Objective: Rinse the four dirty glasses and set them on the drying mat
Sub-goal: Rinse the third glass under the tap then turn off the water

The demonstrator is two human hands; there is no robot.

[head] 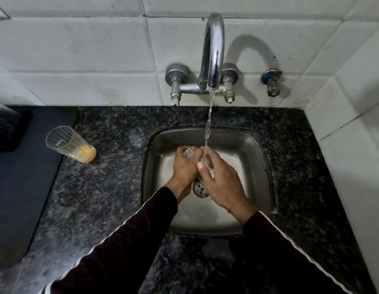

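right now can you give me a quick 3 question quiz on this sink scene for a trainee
1. True or false: water is running from the tap onto the glass held over the sink.
2. Where does the dirty glass with orange residue stand?
A. in the sink
B. on the counter, left of the sink
C. upside down on the mat
3. Fill in: the dark drying mat lies to the ____ of the sink.

Key
1. True: the left hand and right hand both grip it under the stream.
2. B: it stands upright beside the mat's edge.
3. left
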